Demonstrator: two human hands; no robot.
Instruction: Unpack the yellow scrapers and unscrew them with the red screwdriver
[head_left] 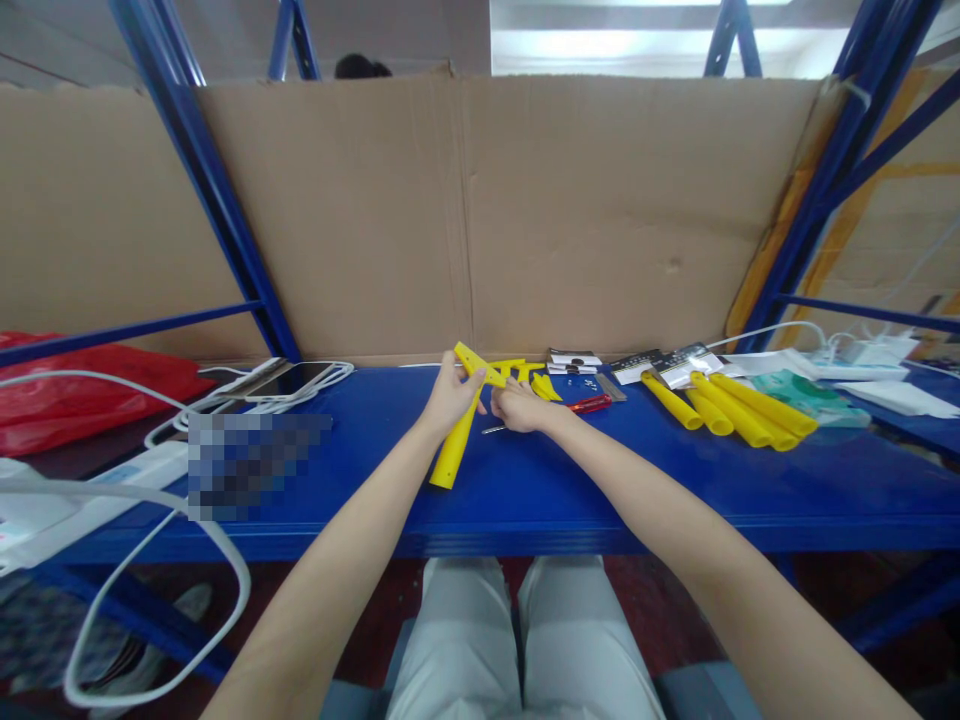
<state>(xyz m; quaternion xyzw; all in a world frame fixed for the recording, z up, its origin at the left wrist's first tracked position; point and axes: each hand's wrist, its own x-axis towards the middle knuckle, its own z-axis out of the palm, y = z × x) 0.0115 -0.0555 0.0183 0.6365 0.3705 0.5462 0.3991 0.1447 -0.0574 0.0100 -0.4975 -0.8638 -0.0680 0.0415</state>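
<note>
My left hand [451,392] is closed round a yellow T-shaped tool [454,452], near the join of its tubular handle and flat, holed head. The handle slants down toward the table's front edge. Close by on the right, my right hand [519,406] has its fingers curled together beside the head; what they pinch is hidden. A red-handled screwdriver [592,404] shows on either side of the right hand, its thin shaft tip to the left; I cannot tell whether the hand grips it. More yellow head pieces [545,386] lie just behind, with small screws [581,382] and a flat metal blade [611,388].
Several yellow tubes [739,412] lie at the right, beside black-and-white packets [679,364] and a green plastic bag [806,398]. White cables, a power strip [90,505] and a red bag [90,390] occupy the left. A cardboard wall [360,220] closes the blue table's back.
</note>
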